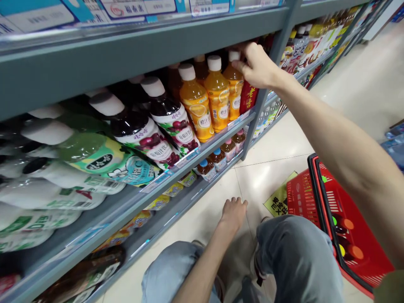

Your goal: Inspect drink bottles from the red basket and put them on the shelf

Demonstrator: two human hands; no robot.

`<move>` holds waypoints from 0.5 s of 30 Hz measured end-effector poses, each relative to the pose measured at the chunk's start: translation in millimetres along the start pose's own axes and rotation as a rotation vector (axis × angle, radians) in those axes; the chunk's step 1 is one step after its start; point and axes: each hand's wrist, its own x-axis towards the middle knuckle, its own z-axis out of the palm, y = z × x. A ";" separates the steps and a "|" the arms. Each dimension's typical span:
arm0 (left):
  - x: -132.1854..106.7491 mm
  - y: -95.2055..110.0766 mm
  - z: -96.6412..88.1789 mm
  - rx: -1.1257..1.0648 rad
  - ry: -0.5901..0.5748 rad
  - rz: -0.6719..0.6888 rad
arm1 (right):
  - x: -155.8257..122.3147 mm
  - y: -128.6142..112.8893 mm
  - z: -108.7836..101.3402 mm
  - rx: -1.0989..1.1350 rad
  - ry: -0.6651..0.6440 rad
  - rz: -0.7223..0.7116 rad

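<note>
While L hand hangs loosely spread | R hand clamped on 1 OJ btl

A shop: stocked drink shelves, red shopping basket

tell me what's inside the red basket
Two dark bottles with orange caps show inside the red basket; the right arm hides part of the interior, so more may be there.
</note>
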 end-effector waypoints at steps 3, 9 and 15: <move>-2.4 2.0 -1.9 -0.003 0.019 0.000 | 2.7 2.4 -2.2 -0.068 0.020 -0.019; -8.6 3.5 -6.9 -0.013 0.034 -0.029 | 1.3 -6.9 4.0 -0.083 0.080 0.041; -10.0 4.0 -13.2 -0.034 0.010 -0.010 | -78.1 -25.6 -20.6 -0.151 0.112 0.175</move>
